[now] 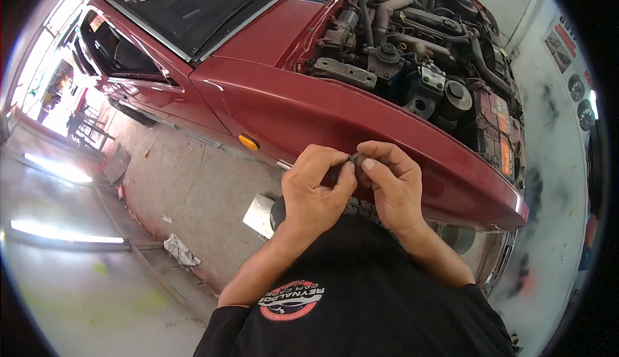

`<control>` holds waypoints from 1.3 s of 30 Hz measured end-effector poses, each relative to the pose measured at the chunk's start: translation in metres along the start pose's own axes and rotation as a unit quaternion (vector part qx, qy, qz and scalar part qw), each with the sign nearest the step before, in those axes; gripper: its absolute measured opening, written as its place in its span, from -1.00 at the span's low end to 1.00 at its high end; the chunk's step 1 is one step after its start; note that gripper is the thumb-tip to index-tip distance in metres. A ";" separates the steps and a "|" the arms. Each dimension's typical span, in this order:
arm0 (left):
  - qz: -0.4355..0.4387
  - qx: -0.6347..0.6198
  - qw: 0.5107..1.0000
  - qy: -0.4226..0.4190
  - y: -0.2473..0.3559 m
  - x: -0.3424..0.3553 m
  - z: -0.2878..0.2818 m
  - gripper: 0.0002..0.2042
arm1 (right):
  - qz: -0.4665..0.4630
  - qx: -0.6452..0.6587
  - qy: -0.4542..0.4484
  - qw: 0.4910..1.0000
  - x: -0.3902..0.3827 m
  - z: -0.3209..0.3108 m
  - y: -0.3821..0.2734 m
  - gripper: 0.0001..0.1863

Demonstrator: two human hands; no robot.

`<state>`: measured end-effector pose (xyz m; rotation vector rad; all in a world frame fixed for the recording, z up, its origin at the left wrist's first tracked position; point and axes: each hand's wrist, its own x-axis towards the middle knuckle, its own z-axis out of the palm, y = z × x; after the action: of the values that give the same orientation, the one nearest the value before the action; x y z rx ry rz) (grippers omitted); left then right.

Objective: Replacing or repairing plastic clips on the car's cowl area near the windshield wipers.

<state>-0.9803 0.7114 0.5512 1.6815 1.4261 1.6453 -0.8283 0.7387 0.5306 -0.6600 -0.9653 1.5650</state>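
Note:
Both my hands meet in front of the red car fender [284,109], with fingertips close together. My left hand [314,189] is closed in a pinch on a small dark part [353,158]. From the other side, my right hand [398,186] also pinches at this part with thumb and forefinger. The fingers cover most of the piece, and its exact kind is too small to tell. Just below the hands, a bit of tyre tread [361,209] shows beneath the fender.
Beyond the fender lies the uncovered engine [425,25], with a battery [503,131] at its right. An orange side marker [249,142] sits on the fender. A pale metal box-like piece [259,215] and crumpled paper [182,250] lie on the floor. A wall [558,164] stands right.

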 end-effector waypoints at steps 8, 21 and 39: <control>0.149 0.116 0.982 0.024 -0.023 0.008 0.006 -0.79 | 0.121 0.037 0.031 0.991 0.013 -0.003 0.008 -0.85; 0.178 0.110 0.978 -0.022 -0.033 0.016 0.015 -0.79 | 0.069 0.017 0.080 0.994 0.023 -0.007 0.021 -0.91; -0.265 -0.216 0.939 -0.038 -0.039 0.023 0.003 -0.95 | 0.088 0.007 0.066 0.994 0.038 0.013 0.032 -0.91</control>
<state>-0.9966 0.7474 0.5296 0.9949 1.2212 1.4266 -0.8641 0.7714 0.5131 -0.8468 -0.8144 1.6578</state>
